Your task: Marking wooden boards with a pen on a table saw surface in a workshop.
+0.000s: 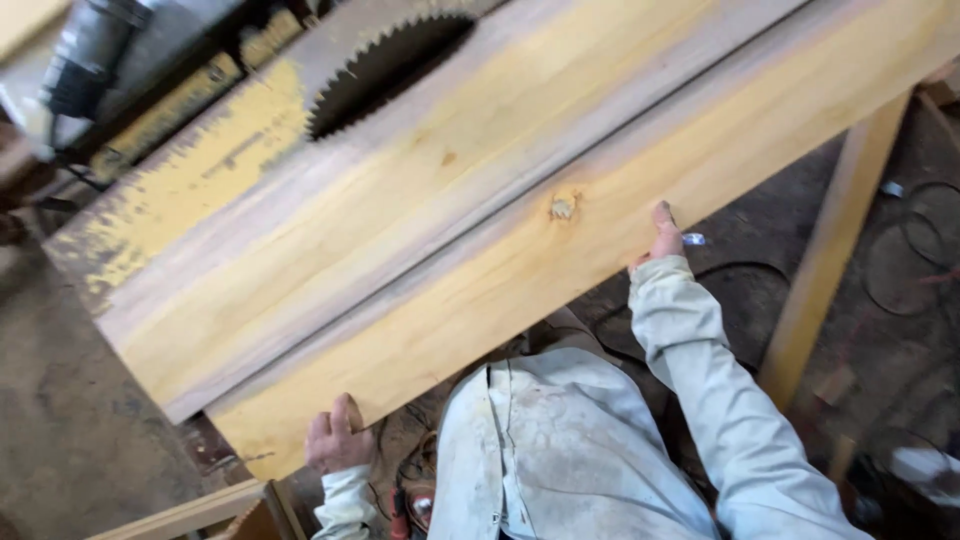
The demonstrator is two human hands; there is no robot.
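Note:
A long, thick yellowish wooden plank (520, 250) with a knot lies across a worn yellow table saw (200, 160). A second, greyer plank (420, 190) lies beside it on the far side. The toothed circular saw blade (385, 65) rises behind the far plank. My left hand (338, 437) grips the near end corner of the plank from below. My right hand (663, 237) grasps the plank's near edge farther along, thumb on top. Both arms wear pale sleeves.
A dark motor housing (90, 50) sits at the top left of the saw. A wooden post (830, 250) stands at the right. Cables (910, 250) lie on the dirty floor. A timber strip (190, 512) sits at the bottom left.

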